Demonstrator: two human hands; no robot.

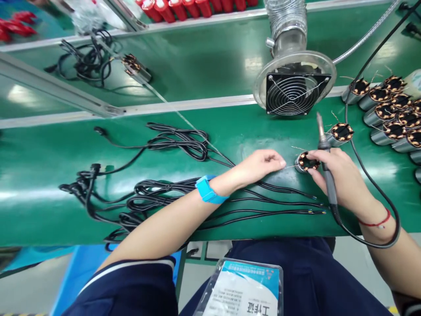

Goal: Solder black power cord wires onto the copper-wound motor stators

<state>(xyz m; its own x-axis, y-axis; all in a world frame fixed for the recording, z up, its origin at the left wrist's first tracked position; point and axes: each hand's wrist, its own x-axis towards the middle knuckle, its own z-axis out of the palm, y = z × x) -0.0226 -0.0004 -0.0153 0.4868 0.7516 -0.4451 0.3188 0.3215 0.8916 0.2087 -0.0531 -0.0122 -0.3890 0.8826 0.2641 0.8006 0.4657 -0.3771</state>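
Head camera view, looking down at my two bare hands over a green table (42, 166). Fingers of my right hand (340, 173) cover one side of the metal cylinder (301, 168) I am working at, and some of those fingers are themselves out of sight. At the right edge, a cluster of similar cylinders (383, 133) is cut off; the badge (246, 289) on me runs off the bottom, its small print unreadable.

The table is smooth and shiny. The cylinder is silvery and round, ringed inside with copper coils around a dark middle. Black rubbery cables (177, 142) lie in loops to the left, and a round fan (297, 94) with a wire grille stands beyond my hands.

My left hand (263, 164) is closed to a pinch, thumb and finger on a thin wire (291, 166) that leads to the cylinder. My right hand grasps a soldering iron (330, 188), its metal tip pointing away from me, while its fingertips also touch the cylinder, which is on the table between my hands.
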